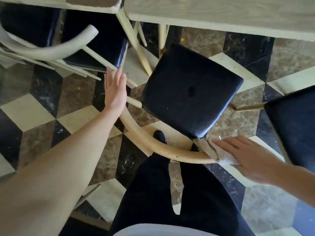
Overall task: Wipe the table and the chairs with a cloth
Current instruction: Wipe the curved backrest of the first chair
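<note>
R hand (252,160) fingers flat, spread, pressing a folded pale cloth (219,153) onto the R end of the chair's curved backrest rail (153,142), near the seat's back corner. Cloth soft, creased; rail smooth, light wood, bent in an arc. Seat (190,89) black, glossy, padded, squarish. L hand (115,92) open, fingers straight, resting at the rail's L end; arm extended. Table (221,12) edge beyond, pale wood grain.

Black seat (190,92), pale wood backrest (153,143) — floor (42,103) chequered black, brown, cream.
</note>
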The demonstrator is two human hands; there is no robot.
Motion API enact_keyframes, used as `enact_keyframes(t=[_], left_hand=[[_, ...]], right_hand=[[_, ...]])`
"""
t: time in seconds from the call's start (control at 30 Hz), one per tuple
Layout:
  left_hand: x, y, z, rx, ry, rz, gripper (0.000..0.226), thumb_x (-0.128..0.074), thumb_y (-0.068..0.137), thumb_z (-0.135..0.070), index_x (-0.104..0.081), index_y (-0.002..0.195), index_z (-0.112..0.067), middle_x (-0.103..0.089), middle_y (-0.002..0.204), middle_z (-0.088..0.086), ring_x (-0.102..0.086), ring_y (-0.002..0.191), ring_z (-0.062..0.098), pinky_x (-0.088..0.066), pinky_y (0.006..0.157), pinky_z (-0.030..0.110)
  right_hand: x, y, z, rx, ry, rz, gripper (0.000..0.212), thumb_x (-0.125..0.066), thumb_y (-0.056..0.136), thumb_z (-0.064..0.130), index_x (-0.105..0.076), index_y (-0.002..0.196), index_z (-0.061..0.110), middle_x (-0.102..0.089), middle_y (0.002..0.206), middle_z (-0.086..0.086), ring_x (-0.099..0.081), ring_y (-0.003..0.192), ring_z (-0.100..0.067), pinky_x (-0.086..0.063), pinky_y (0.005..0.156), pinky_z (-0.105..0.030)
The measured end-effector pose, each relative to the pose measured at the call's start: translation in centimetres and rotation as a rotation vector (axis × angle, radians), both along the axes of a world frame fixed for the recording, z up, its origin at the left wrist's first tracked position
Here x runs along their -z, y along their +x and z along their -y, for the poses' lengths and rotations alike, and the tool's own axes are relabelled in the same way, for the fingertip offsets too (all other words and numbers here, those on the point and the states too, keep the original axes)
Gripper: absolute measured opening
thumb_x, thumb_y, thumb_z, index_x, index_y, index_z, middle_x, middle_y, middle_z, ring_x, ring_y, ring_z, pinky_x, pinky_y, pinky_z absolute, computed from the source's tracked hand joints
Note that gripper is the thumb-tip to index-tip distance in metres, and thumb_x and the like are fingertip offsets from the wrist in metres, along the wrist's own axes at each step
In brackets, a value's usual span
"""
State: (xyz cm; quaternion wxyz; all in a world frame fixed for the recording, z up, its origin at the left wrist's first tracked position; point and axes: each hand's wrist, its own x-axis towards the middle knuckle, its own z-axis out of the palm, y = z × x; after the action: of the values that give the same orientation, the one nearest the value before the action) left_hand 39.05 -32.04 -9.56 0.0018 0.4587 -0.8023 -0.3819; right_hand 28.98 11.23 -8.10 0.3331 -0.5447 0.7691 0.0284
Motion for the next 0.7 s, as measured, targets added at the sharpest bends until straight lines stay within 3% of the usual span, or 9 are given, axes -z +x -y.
enact_keyframes(t=[0.1, 0.17, 0.3, 0.5, 0.57, 0.6, 0.67, 0.7], left_hand=[[-0.4, 0.2, 0.3, -0.103, 0.162, -0.147, 0.073, -0.020, 0.093, -0.073, -0.016, 0.159, -0.043, -0.003, 0.171, -0.011, 0.001, 0.156, 0.011, -0.002, 0.126, 0.047], [-0.6, 0.5, 0.4, -0.138, 0.268, -0.195, 0.077, -0.022, 0.091, -0.078, -0.011, 0.159, -0.044, -0.003, 0.171, -0.010, -0.001, 0.156, 0.013, -0.004, 0.125, 0.047], [-1.0, 0.5, 0.7, -0.106, 0.296, -0.178, 0.071, -0.021, 0.098, -0.069, -0.007, 0.161, -0.039, 0.002, 0.171, -0.009, 0.002, 0.156, 0.014, -0.002, 0.126, 0.050], [-1.1, 0.8, 1.3, -0.083, 0.357, -0.220, 0.079, -0.021, 0.091, -0.070, -0.007, 0.161, -0.037, 0.003, 0.171, -0.012, 0.004, 0.156, 0.009, 0.001, 0.126, 0.044], [-1.2, 1.0, 1.8, -0.094, 0.436, -0.242, 0.080, -0.023, 0.090, -0.074, -0.009, 0.161, -0.039, -0.009, 0.170, -0.014, -0.013, 0.154, 0.008, -0.013, 0.124, 0.039], [-1.2, 1.1, 2.1, -0.102, 0.491, -0.253, 0.080, -0.024, 0.090, -0.075, -0.013, 0.161, -0.039, -0.023, 0.166, -0.017, -0.029, 0.147, 0.002, -0.026, 0.120, 0.033], [-1.0, 1.4, 2.9, -0.091, 0.561, -0.290, 0.071, -0.027, 0.092, -0.075, -0.034, 0.153, -0.039, -0.059, 0.132, -0.033, -0.055, 0.116, -0.016, -0.047, 0.094, 0.013], [-0.8, 1.4, 3.2, -0.079, 0.592, -0.307, 0.066, -0.029, 0.091, -0.076, -0.043, 0.144, -0.040, -0.067, 0.117, -0.034, -0.060, 0.108, -0.016, -0.050, 0.083, 0.009]], right_hand=[[-0.5, 3.2, 2.8, 0.032, -0.048, -0.003, 0.076, -0.064, 0.085, 0.032, -0.034, 0.155, 0.026, -0.056, 0.142, 0.008, -0.052, 0.124, -0.018, -0.023, 0.115, -0.032], [-0.7, 5.9, 6.4, 0.100, 0.000, 0.091, 0.071, -0.048, 0.093, 0.037, -0.022, 0.158, 0.030, -0.044, 0.153, 0.009, -0.041, 0.137, -0.018, -0.020, 0.120, -0.034], [-0.6, 10.4, 16.5, 0.324, 0.027, 0.277, 0.074, -0.045, 0.097, 0.036, -0.005, 0.159, 0.028, -0.038, 0.156, 0.006, -0.038, 0.138, -0.023, -0.031, 0.116, -0.043], [0.2, 10.5, 30.7, 0.765, -0.034, 0.685, 0.063, -0.033, 0.103, 0.052, -0.009, 0.158, 0.030, -0.044, 0.152, -0.006, -0.044, 0.135, -0.031, -0.041, 0.103, -0.045], [1.0, 8.7, 35.6, 1.025, -0.131, 0.931, 0.060, -0.036, 0.104, 0.052, -0.024, 0.156, 0.025, -0.053, 0.144, -0.010, -0.056, 0.122, -0.028, -0.047, 0.097, -0.040], [1.4, 7.5, 37.7, 1.153, -0.169, 1.032, 0.056, -0.037, 0.104, 0.050, -0.031, 0.153, 0.023, -0.057, 0.139, -0.012, -0.060, 0.117, -0.027, -0.050, 0.099, -0.042], [1.9, 5.2, 40.7, 1.313, -0.245, 1.120, 0.050, -0.042, 0.105, 0.046, -0.039, 0.149, 0.023, -0.062, 0.131, -0.013, -0.063, 0.113, -0.028, -0.050, 0.102, -0.051], [2.0, 4.3, 41.7, 1.352, -0.283, 1.118, 0.046, -0.045, 0.104, 0.044, -0.041, 0.146, 0.024, -0.062, 0.130, -0.012, -0.063, 0.113, -0.029, -0.050, 0.101, -0.053]])
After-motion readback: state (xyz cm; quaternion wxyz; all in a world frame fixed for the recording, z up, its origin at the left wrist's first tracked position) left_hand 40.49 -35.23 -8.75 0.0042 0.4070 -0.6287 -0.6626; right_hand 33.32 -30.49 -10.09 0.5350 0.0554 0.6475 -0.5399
